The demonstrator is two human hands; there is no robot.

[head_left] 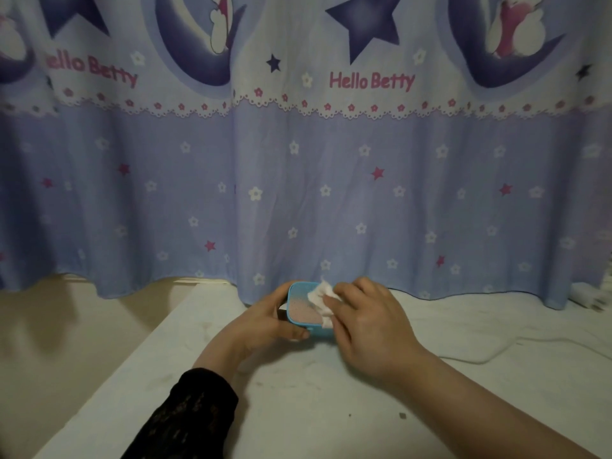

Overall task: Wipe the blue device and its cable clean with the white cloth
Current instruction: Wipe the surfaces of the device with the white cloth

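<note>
Behind the pale, scuffed tabletop hung a lilac curtain printed with stars, moons and the words "Hello Betty", its hem falling onto the table's far edge. Near that hem, about midway across the table, sat the blue device, a small rounded box with a turquoise rim and a speckled face that shaded from blue to pinkish. Only its upper face and left rim showed; its right side lay hidden under the right hand and the white cloth. The cloth was a crumpled wad, partly covered by the fingers, so its full shape was hard to make out. The right hand's fingers curled over the cloth and pressed it against the device's right edge. The left hand gripped the device from the left, thumb along the near rim and fingers wrapped round the far side, where their tips were out of sight. A small white tab poked out between the left palm and the device; what it was could not be told. A black lace sleeve covered the left forearm. A thin white cable curved across the table to the right, well apart from the hands, its ends cut off or lost. At the far right edge something white lay blurred.
</note>
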